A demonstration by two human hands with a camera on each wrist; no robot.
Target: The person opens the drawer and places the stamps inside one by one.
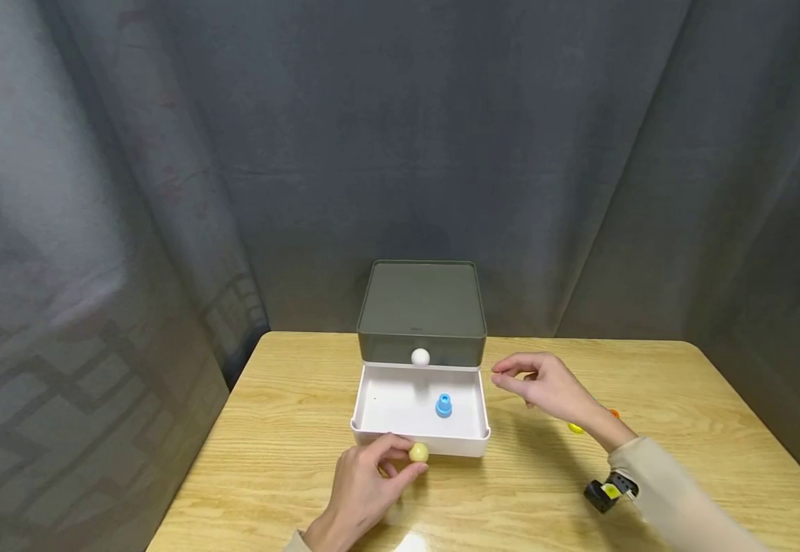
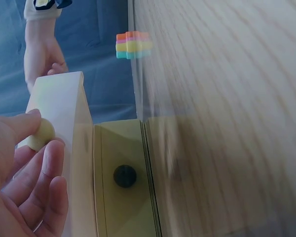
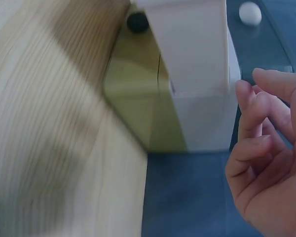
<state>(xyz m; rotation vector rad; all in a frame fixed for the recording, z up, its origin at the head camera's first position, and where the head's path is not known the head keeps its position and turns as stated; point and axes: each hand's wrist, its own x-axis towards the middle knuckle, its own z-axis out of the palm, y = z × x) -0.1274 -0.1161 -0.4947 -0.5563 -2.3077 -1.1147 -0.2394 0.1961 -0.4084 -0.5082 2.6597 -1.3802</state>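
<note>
Pinching the pale yellow knob (image 1: 418,452) of the white drawer (image 1: 380,405) between thumb and fingertips, the left hand (image 1: 365,487) sits at the six o'clock edge of the drawer front. That grip is only a fingertip pinch on a small round ball, so it could slip off, and a crooked pull could likely jam the drawer in its grey cabinet (image 1: 422,307) or drag the whole light unit across the surface (image 1: 289,429). The right hand (image 1: 544,383) hovers just off the drawer's three o'clock corner, fingers loosely curled and holding nothing; it could bump the drawer wall.

The drawer stands pulled well out toward six o'clock, shallow and glossy white. Inside lies a small blue piece (image 1: 444,405), right of centre. A white knob (image 1: 420,356) shows on the cabinet at twelve o'clock. Coloured pieces (image 1: 576,427) lie beyond the right wrist.
</note>
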